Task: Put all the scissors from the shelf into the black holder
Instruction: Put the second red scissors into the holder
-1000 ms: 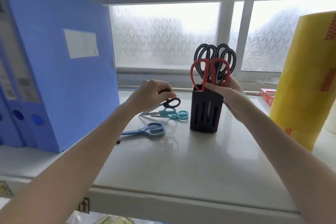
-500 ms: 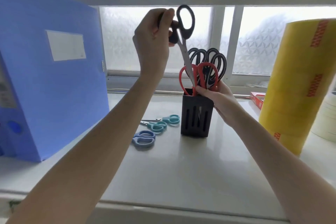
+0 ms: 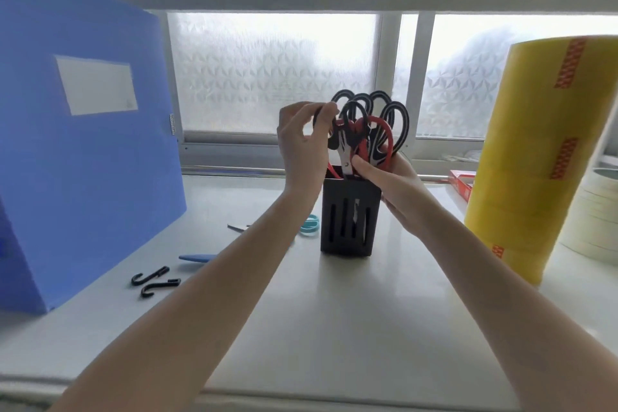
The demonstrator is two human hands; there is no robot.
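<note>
One head-worn camera looks forward, close over the shelf (image 3: 301,328), facing the frosted window (image 3: 274,73) behind it.

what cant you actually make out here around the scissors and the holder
- Head view: the left forearm covers most of the teal scissors and blue scissors lying on the shelf.
- Head view: blades inside the black holder are hidden by its walls.
- Head view: the count of scissors in the holder is unclear; handles overlap and both hands cover them.
</note>
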